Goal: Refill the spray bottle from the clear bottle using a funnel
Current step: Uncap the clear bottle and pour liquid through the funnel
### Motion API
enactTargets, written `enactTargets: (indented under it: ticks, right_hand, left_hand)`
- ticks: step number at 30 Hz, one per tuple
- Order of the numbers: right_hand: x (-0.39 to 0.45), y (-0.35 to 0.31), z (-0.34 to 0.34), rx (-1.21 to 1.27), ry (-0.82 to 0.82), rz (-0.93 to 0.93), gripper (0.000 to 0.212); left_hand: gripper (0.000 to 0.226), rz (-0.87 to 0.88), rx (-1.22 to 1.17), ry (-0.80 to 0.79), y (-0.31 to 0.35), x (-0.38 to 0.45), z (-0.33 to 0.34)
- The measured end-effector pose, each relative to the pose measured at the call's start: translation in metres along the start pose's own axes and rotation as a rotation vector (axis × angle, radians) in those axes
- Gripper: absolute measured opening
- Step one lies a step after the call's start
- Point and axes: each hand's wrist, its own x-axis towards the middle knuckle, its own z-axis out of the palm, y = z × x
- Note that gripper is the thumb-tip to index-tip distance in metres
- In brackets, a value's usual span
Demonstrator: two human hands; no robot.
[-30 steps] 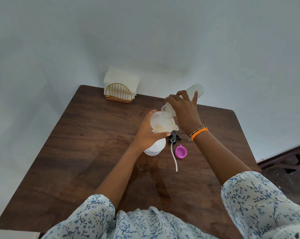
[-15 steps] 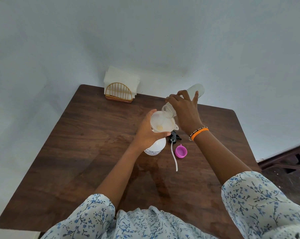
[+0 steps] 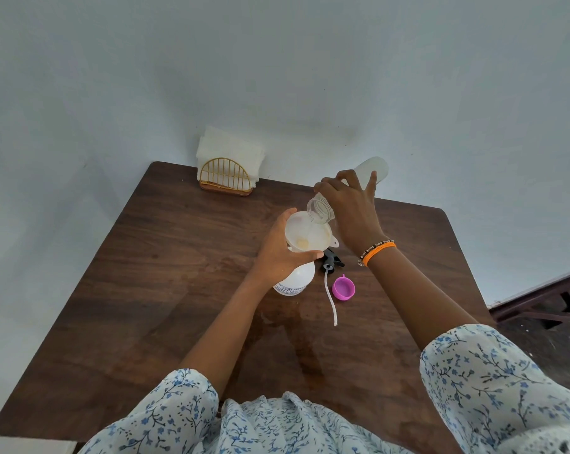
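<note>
A white spray bottle point(image 3: 295, 280) stands on the brown table point(image 3: 165, 276) with a white funnel point(image 3: 308, 232) in its neck. My left hand point(image 3: 282, 253) grips the funnel's rim and the bottle's top. My right hand point(image 3: 350, 208) holds the clear bottle point(image 3: 373, 168) tilted steeply, with its open mouth over the funnel's far rim. Liquid runs from the mouth into the funnel. The black spray head point(image 3: 332, 260) with its white tube lies on the table just right of the spray bottle.
A pink cap point(image 3: 343, 288) lies open side up beside the tube. A gold wire napkin holder point(image 3: 226, 173) with white napkins stands at the table's far edge by the wall. Dark wooden furniture point(image 3: 545, 303) shows at the right.
</note>
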Motion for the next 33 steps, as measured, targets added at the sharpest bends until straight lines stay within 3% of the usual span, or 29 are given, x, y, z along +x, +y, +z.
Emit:
enactTargets:
  ticks: [33]
  right_hand:
    - [-0.0004,0.0002,0.0040,-0.007,0.031,-0.009,0.048]
  left_hand:
    - [0.088,0.003,-0.026,-0.016,0.0019,-0.0012,-0.0009]
